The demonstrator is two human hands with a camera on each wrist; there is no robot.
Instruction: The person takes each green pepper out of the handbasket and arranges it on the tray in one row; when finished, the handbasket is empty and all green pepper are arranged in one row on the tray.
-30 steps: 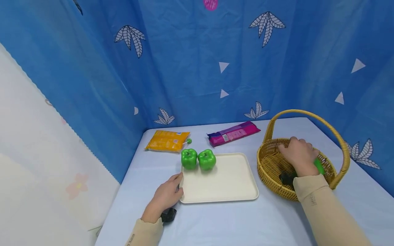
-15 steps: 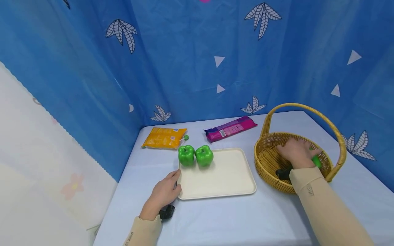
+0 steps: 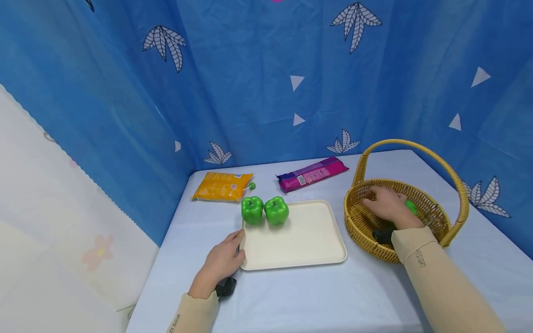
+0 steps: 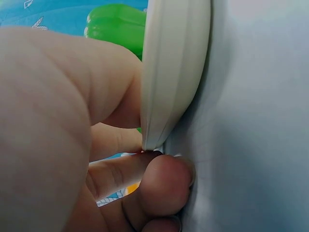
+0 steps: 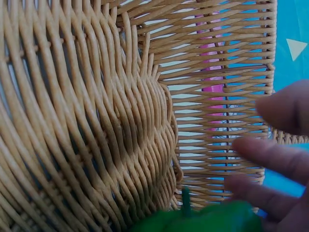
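My left hand [image 3: 222, 259] holds the left edge of a cream tray [image 3: 308, 245]. In the left wrist view the thumb [image 4: 113, 77] meets the tray rim [image 4: 174, 67], while curled fingertips [image 4: 166, 186] sit low beside it, against the table. Two green bell peppers [image 3: 252, 210] [image 3: 276, 211] stand at the tray's back left corner. Inside the wicker basket [image 3: 368, 247] is my right hand [image 3: 387, 203], its fingers apart in the right wrist view. Another green bell pepper [image 5: 203, 220] lies close against that hand, partly hidden; no fingers are seen curled round it.
An orange packet [image 3: 222, 187] lies at the back left, a small green lollipop-like thing [image 3: 251, 186] at its edge. Behind the tray is a purple and pink packet [image 3: 312, 175]. The basket's tall handle [image 3: 447, 171] arches over its bowl. Blue curtains [image 3: 266, 92] close off the back.
My right hand has shifted left within the basket, and the pepper beside it now shows farther left too. The left hand stays at the tray. The head view has tilted slightly down.
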